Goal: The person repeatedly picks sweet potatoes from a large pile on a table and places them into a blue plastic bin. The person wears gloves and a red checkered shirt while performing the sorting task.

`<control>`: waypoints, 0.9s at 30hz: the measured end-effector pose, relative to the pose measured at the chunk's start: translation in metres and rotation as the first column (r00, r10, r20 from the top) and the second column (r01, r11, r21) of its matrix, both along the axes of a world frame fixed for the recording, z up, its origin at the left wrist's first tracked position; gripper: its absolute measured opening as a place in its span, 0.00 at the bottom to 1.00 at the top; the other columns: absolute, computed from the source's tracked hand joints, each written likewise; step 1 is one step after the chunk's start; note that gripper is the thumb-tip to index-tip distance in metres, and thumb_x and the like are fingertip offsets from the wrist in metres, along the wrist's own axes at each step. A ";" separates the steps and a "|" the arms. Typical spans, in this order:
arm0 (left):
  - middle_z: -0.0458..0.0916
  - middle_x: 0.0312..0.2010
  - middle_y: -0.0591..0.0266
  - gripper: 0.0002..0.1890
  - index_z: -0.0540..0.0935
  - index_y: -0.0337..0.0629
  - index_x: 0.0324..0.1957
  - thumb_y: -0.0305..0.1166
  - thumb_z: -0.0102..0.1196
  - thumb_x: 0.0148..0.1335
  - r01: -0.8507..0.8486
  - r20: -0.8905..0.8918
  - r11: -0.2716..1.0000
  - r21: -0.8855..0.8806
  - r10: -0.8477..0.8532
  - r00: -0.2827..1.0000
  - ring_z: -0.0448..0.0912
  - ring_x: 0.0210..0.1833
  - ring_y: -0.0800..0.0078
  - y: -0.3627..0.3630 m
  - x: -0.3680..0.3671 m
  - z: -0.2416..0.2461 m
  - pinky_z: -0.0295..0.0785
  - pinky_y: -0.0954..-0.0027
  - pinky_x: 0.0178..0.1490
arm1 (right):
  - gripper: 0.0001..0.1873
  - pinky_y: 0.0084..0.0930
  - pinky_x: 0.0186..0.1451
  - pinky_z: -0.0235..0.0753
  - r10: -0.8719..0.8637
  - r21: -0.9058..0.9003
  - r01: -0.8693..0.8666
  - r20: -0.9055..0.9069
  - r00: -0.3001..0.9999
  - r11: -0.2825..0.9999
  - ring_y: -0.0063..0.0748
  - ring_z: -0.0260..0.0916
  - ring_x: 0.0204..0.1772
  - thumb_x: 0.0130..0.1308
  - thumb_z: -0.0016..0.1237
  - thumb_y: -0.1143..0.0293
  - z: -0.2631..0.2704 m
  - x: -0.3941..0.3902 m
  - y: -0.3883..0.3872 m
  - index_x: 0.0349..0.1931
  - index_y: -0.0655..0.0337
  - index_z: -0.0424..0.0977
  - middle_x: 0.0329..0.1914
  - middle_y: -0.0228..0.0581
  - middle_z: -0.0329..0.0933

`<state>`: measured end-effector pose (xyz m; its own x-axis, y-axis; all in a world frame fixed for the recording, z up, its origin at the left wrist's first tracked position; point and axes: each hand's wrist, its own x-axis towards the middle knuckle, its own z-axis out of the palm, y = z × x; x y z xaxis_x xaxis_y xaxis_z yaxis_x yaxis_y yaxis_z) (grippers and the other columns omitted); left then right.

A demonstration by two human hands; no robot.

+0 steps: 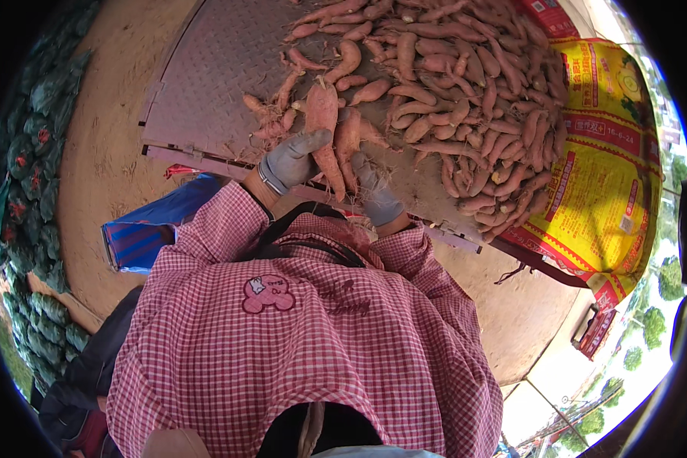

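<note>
My left hand [295,161], in a grey glove, grips a large sweet potato [323,114] near the edge of a metal truck bed [206,86]. Right beside it, a second sweet potato [348,140] stands between my two hands. My right hand [376,192], gloved too, has its fingers at this one's lower right side, with thin roots hanging over them; its hold is partly hidden. Several rooty sweet potatoes [275,123] lie just beyond my left hand. A big heap of sweet potatoes [492,109] covers the right part of the bed.
Yellow and red printed sacks [601,172] line the heap's right side. A blue box [140,240] stands below the bed at left. Filled dark green mesh bags [34,166] are stacked at far left. Another person's dark sleeve [80,378] shows at lower left.
</note>
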<state>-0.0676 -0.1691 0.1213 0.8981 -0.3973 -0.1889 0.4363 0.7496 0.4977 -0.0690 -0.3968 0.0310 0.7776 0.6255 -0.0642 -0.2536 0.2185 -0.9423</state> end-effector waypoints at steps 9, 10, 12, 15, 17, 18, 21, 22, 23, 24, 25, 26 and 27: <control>0.79 0.51 0.62 0.21 0.74 0.39 0.61 0.25 0.57 0.65 -0.427 0.053 0.902 0.063 0.424 0.904 0.78 0.52 0.71 0.092 -0.089 0.036 0.74 0.66 0.56 | 0.16 0.19 0.36 0.68 0.091 -0.211 -0.209 -0.464 0.881 0.955 0.25 0.69 0.36 0.76 0.44 0.58 0.119 -0.056 0.124 0.54 0.57 0.74 0.38 0.31 0.75; 0.79 0.51 0.63 0.22 0.74 0.39 0.60 0.24 0.58 0.64 -0.454 0.088 0.884 0.108 0.447 0.890 0.78 0.52 0.72 0.102 -0.096 0.041 0.75 0.67 0.54 | 0.15 0.19 0.35 0.68 0.012 -0.098 -0.097 -0.642 0.766 0.990 0.26 0.68 0.33 0.76 0.43 0.59 0.123 -0.065 0.141 0.54 0.57 0.74 0.37 0.31 0.75; 0.79 0.49 0.65 0.25 0.74 0.38 0.60 0.21 0.60 0.60 -0.532 0.139 0.820 0.213 0.513 0.847 0.78 0.49 0.75 0.119 -0.108 0.052 0.74 0.72 0.51 | 0.13 0.20 0.27 0.64 -0.009 0.053 0.090 -0.817 0.576 0.995 0.25 0.64 0.25 0.76 0.43 0.62 0.128 -0.080 0.165 0.52 0.59 0.74 0.36 0.32 0.75; 0.79 0.49 0.67 0.24 0.74 0.40 0.61 0.22 0.59 0.61 -0.630 0.310 0.659 0.411 0.549 0.776 0.79 0.46 0.75 0.135 -0.130 0.066 0.75 0.73 0.46 | 0.11 0.18 0.23 0.60 0.131 0.089 -0.098 -0.749 0.650 0.991 0.23 0.60 0.21 0.75 0.43 0.65 0.126 -0.087 0.188 0.48 0.61 0.74 0.33 0.32 0.74; 0.78 0.51 0.66 0.26 0.71 0.39 0.62 0.20 0.59 0.61 -0.675 0.277 0.593 0.439 0.625 0.729 0.80 0.45 0.74 0.144 -0.141 0.071 0.76 0.74 0.46 | 0.08 0.15 0.23 0.59 0.162 -0.100 -0.266 -0.577 0.800 0.959 0.19 0.61 0.21 0.74 0.43 0.69 0.122 -0.088 0.196 0.43 0.62 0.73 0.27 0.29 0.71; 0.78 0.51 0.66 0.27 0.71 0.39 0.63 0.20 0.59 0.60 -0.674 0.246 0.588 0.447 0.644 0.725 0.80 0.46 0.74 0.152 -0.148 0.072 0.76 0.73 0.47 | 0.07 0.16 0.23 0.59 0.162 -0.193 -0.294 -0.506 0.847 0.936 0.19 0.61 0.21 0.73 0.43 0.70 0.119 -0.089 0.199 0.42 0.62 0.73 0.26 0.29 0.70; 0.78 0.50 0.64 0.28 0.69 0.39 0.64 0.20 0.57 0.61 -0.726 0.217 0.563 0.394 0.711 0.669 0.79 0.49 0.72 0.173 -0.166 0.069 0.76 0.68 0.52 | 0.05 0.16 0.24 0.61 0.508 -0.600 -0.191 0.420 0.752 0.777 0.17 0.63 0.23 0.72 0.43 0.73 0.109 -0.091 0.208 0.42 0.61 0.72 0.26 0.28 0.69; 0.78 0.51 0.63 0.28 0.69 0.39 0.64 0.20 0.57 0.61 -0.745 0.169 0.576 0.336 0.741 0.650 0.78 0.51 0.72 0.181 -0.170 0.066 0.76 0.67 0.53 | 0.05 0.16 0.25 0.62 0.582 -0.618 -0.116 0.638 0.504 0.778 0.17 0.64 0.24 0.71 0.42 0.73 0.104 -0.091 0.212 0.43 0.62 0.72 0.27 0.28 0.70; 0.78 0.51 0.62 0.28 0.69 0.39 0.64 0.20 0.56 0.61 -0.759 0.127 0.590 0.274 0.761 0.637 0.78 0.52 0.72 0.189 -0.175 0.064 0.75 0.66 0.55 | 0.06 0.16 0.25 0.62 0.603 -0.622 -0.072 0.715 0.354 0.780 0.17 0.64 0.25 0.71 0.42 0.73 0.099 -0.091 0.215 0.44 0.62 0.71 0.28 0.29 0.70; 0.76 0.53 0.62 0.27 0.69 0.39 0.64 0.20 0.55 0.61 -0.762 0.065 0.615 0.201 0.768 0.637 0.77 0.54 0.71 0.196 -0.180 0.061 0.74 0.66 0.58 | 0.07 0.16 0.26 0.63 0.584 -0.591 -0.097 0.735 0.345 0.801 0.17 0.65 0.26 0.70 0.42 0.73 0.092 -0.090 0.219 0.45 0.62 0.71 0.29 0.29 0.69; 0.76 0.54 0.61 0.27 0.69 0.39 0.64 0.20 0.55 0.61 -0.760 0.010 0.621 0.191 0.773 0.635 0.76 0.55 0.71 0.203 -0.184 0.059 0.72 0.66 0.59 | 0.07 0.18 0.27 0.64 0.567 -0.547 -0.181 0.707 0.422 0.817 0.19 0.66 0.27 0.69 0.42 0.73 0.086 -0.090 0.223 0.44 0.62 0.71 0.28 0.30 0.69; 0.75 0.55 0.61 0.27 0.69 0.38 0.64 0.19 0.54 0.61 -0.744 -0.021 0.647 0.168 0.757 0.653 0.75 0.57 0.71 0.209 -0.188 0.057 0.71 0.65 0.61 | 0.07 0.20 0.28 0.65 0.553 -0.492 -0.260 0.669 0.497 0.831 0.22 0.67 0.27 0.67 0.43 0.72 0.080 -0.088 0.225 0.42 0.62 0.70 0.28 0.30 0.69; 0.75 0.56 0.61 0.27 0.69 0.38 0.64 0.19 0.54 0.61 -0.737 -0.069 0.656 0.166 0.753 0.654 0.74 0.58 0.70 0.212 -0.191 0.056 0.70 0.65 0.62 | 0.06 0.22 0.29 0.66 0.540 -0.429 -0.331 0.623 0.566 0.841 0.24 0.67 0.28 0.66 0.43 0.72 0.074 -0.087 0.228 0.41 0.61 0.70 0.27 0.31 0.69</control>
